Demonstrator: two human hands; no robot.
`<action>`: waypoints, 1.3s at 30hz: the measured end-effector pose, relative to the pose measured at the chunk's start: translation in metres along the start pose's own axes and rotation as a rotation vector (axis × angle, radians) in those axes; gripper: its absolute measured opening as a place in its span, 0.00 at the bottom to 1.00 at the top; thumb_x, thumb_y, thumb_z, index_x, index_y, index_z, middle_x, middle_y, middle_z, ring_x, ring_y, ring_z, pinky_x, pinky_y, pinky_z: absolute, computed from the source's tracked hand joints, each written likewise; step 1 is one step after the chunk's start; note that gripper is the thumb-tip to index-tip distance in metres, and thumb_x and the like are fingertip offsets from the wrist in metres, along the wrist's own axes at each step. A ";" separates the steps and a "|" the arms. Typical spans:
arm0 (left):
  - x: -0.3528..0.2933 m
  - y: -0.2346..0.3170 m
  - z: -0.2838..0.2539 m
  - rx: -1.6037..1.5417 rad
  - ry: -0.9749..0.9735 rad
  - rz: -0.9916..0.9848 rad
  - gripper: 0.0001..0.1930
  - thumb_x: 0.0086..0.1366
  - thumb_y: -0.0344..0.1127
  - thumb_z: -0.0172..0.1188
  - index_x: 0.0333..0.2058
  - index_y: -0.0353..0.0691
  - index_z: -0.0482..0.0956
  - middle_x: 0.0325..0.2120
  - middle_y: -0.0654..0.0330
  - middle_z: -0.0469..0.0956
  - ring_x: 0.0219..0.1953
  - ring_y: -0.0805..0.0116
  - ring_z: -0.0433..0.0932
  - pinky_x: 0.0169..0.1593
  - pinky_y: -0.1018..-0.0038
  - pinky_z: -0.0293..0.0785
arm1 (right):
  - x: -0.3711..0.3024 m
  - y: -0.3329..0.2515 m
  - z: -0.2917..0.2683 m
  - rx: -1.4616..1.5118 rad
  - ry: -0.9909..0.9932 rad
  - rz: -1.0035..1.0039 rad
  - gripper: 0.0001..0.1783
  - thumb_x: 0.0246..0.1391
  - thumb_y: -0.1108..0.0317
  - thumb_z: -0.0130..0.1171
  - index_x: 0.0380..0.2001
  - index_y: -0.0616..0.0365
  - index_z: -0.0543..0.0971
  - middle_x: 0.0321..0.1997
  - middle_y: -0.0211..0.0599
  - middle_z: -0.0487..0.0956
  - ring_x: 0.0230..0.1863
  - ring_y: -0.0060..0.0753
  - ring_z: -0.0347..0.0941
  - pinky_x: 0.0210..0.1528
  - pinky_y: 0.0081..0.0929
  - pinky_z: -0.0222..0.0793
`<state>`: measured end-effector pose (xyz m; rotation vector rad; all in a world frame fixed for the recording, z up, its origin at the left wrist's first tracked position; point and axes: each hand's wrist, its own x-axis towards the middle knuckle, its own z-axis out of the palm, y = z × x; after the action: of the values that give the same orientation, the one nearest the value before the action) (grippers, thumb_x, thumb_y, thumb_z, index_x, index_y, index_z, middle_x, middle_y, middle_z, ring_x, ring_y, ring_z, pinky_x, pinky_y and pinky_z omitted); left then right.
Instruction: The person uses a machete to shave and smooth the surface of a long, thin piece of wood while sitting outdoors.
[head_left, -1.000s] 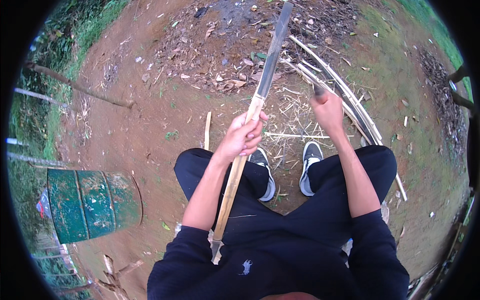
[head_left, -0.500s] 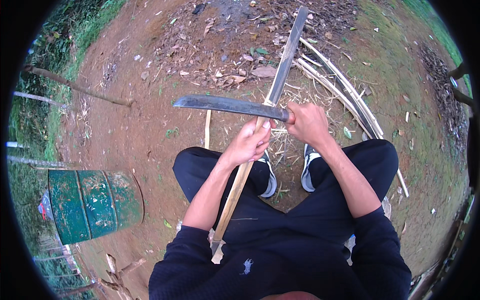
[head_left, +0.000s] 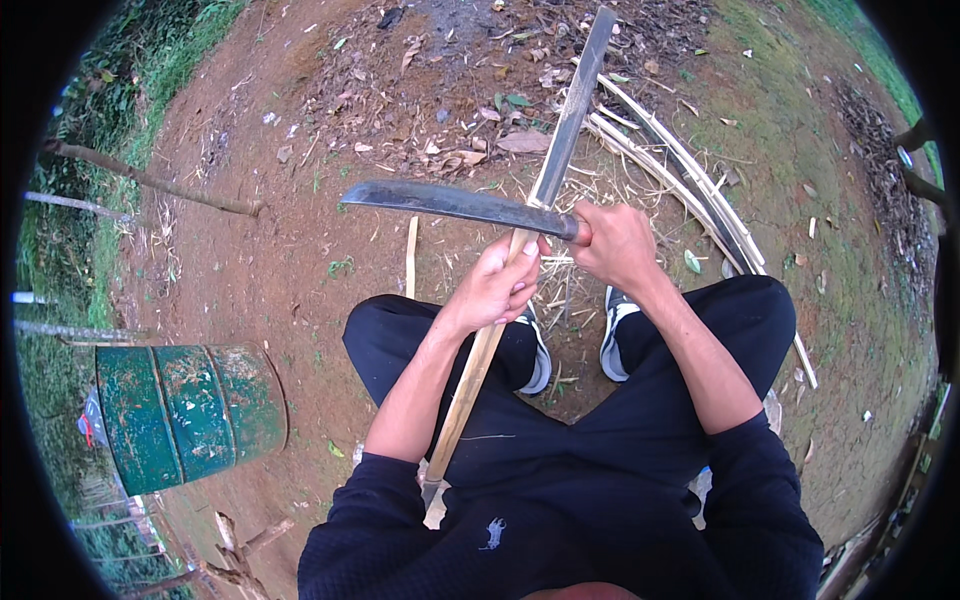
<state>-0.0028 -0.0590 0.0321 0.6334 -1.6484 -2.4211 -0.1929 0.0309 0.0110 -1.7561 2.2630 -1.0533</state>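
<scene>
A long strip of split bamboo (head_left: 468, 385) slants up from beside my left hip to the far ground, its far half dark and its near half pale. My left hand (head_left: 494, 285) is wrapped round it, just on the near side of a machete. My right hand (head_left: 612, 242) grips the machete's handle beside the strip. The machete's broad dark blade (head_left: 440, 201) lies crosswise over the bamboo and points left. Where blade and strip cross, a small pale cut shows. Between my knees, thin shavings (head_left: 570, 290) litter the ground near my shoes.
Several split bamboo strips (head_left: 690, 190) lie on the soil at the right. A rusty green metal drum (head_left: 190, 412) stands at the left, with cut branches (head_left: 240, 550) below it. Dry leaves (head_left: 525, 142) cover the far ground. A thin pale strip (head_left: 411, 258) lies near my left knee.
Both hands keep their holds, and the machete stays against the strip with hardly any shift. The whole view has moved very slightly.
</scene>
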 end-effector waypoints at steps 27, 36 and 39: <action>-0.002 0.009 -0.020 -0.149 0.036 0.007 0.14 0.78 0.42 0.41 0.51 0.38 0.68 0.19 0.73 0.54 0.11 0.88 0.50 0.10 0.86 0.47 | 0.026 0.083 -0.037 0.088 0.317 0.515 0.11 0.53 0.68 0.53 0.33 0.63 0.82 0.22 0.50 0.81 0.23 0.42 0.79 0.30 0.38 0.75; 0.001 0.005 -0.002 -0.100 -0.028 -0.038 0.13 0.78 0.42 0.40 0.48 0.38 0.66 0.22 0.70 0.59 0.12 0.86 0.52 0.11 0.85 0.50 | -0.002 0.017 -0.001 -0.023 0.076 -0.054 0.04 0.45 0.69 0.60 0.24 0.57 0.76 0.15 0.44 0.77 0.17 0.50 0.76 0.22 0.44 0.73; -0.002 0.003 -0.003 -0.055 0.006 -0.033 0.13 0.78 0.43 0.41 0.46 0.39 0.66 0.22 0.70 0.60 0.12 0.86 0.52 0.11 0.85 0.50 | -0.004 0.009 0.004 -0.017 0.032 -0.013 0.05 0.44 0.68 0.60 0.26 0.57 0.77 0.16 0.48 0.77 0.19 0.54 0.77 0.24 0.47 0.73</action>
<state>-0.0005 -0.0617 0.0343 0.6633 -1.5757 -2.4755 -0.1967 0.0340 0.0019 -1.7755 2.2887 -1.0751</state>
